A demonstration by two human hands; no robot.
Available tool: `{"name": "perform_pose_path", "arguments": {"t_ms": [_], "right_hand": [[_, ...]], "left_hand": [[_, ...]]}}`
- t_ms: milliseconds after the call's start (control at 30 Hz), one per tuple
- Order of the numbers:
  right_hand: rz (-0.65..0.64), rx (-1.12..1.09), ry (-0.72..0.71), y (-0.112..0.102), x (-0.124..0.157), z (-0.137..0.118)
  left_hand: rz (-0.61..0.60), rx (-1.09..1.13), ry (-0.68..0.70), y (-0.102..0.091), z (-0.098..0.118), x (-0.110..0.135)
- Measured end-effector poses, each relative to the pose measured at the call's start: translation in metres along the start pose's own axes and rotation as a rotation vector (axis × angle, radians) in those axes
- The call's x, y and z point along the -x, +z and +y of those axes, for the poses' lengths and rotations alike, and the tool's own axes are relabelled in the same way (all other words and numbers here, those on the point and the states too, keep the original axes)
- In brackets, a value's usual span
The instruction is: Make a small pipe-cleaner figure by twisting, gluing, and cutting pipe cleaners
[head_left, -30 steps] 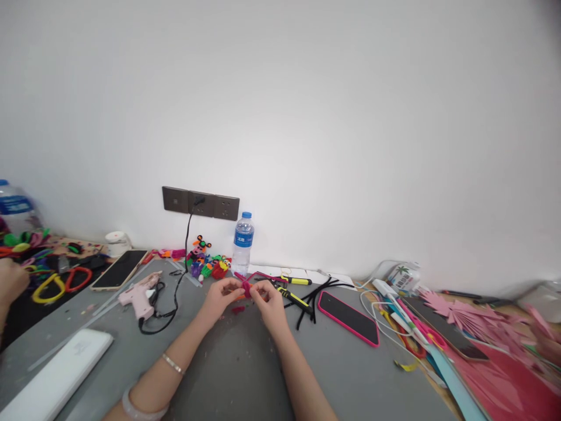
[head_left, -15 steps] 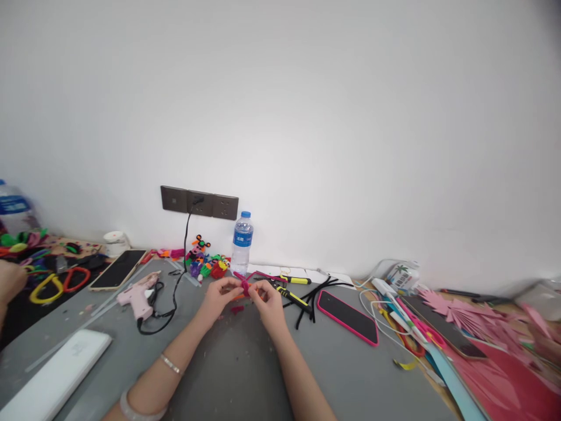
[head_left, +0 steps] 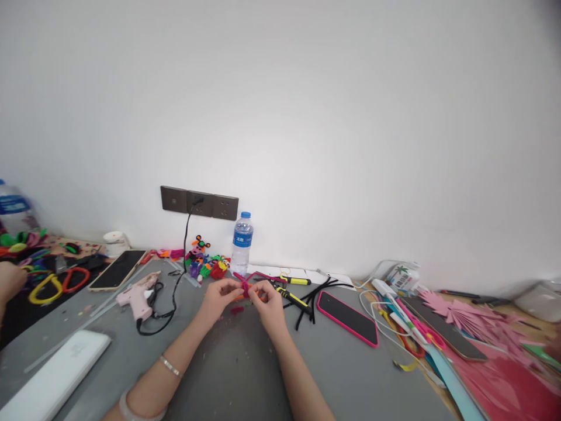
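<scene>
Between my two hands is a magenta pipe cleaner (head_left: 245,287), bent and twisted, with loose ends sticking up. My left hand (head_left: 220,297) pinches it from the left, fingers closed. From the right, the fingertips of my right hand (head_left: 267,300) are closed on the same piece. A short magenta scrap (head_left: 237,310) lies on the grey table just below. Behind my right hand are yellow-and-black pliers (head_left: 298,301) and a second yellow-handled tool (head_left: 295,280). Several black pipe cleaners (head_left: 313,296) fan out to the right of them.
A pink glue gun (head_left: 137,300) with a plugged-in cord lies left. A water bottle (head_left: 242,242) stands by the wall beside colourful fuzzy figures (head_left: 205,260). Right lie a pink-edged phone (head_left: 347,318) and pink paper (head_left: 456,310). Another person's hand (head_left: 11,280) shows at far left.
My hands stay in nearly the same place, with only slight finger movement on the magenta pipe cleaner. The other person's hand at the far right has left the view.
</scene>
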State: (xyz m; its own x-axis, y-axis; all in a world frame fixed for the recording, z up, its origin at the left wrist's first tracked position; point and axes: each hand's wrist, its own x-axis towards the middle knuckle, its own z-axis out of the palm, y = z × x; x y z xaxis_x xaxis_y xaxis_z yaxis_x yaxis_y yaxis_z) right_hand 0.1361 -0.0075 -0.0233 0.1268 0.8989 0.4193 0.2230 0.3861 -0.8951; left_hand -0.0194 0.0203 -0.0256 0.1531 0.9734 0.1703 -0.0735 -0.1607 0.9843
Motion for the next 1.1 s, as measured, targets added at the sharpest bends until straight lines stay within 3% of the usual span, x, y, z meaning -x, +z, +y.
{"name": "perform_pose_path", "arguments": {"t_ms": [1100], "right_hand": [[0.025,0.055,-0.036,0.0048,0.0027,0.0015]], "left_hand": [[-0.013,0.009,0.087,0.0032,-0.0022,-0.0022]]}}
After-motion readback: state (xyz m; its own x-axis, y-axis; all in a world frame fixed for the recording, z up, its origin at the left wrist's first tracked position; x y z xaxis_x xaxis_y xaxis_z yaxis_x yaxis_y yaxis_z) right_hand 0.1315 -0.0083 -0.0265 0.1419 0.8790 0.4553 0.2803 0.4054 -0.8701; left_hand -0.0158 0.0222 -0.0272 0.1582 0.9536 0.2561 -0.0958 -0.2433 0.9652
